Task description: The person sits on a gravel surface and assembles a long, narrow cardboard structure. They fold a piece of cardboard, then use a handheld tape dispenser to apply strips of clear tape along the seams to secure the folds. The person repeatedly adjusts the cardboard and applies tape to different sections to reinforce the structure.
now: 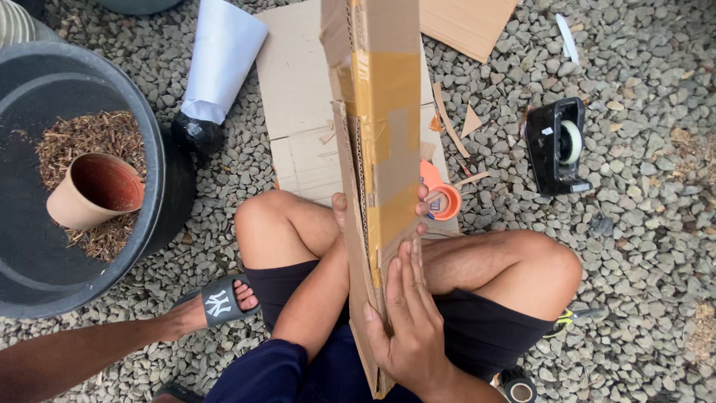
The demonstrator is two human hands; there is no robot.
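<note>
I sit on gravel and hold a long folded cardboard piece (373, 112) upright between my knees. Strips of brown tape run down its face. My left hand (340, 206) wraps around it from behind at mid height; only the thumb on the left edge and the fingertips on the right edge show. My right hand (409, 328) lies lower down, fingers flat along the taped face and thumb hooked over the near edge. An orange tape roll (446, 200) lies on the ground just behind the cardboard, by my left fingertips.
A flat cardboard sheet (298, 89) and scraps lie ahead. A black tape dispenser (558, 145) sits to the right. At left, a black tub (160, 172) holds wood chips and a terracotta pot (93, 190). Another person's sandalled foot (216, 302) reaches in. A white-wrapped black bag (216, 67) stands nearby.
</note>
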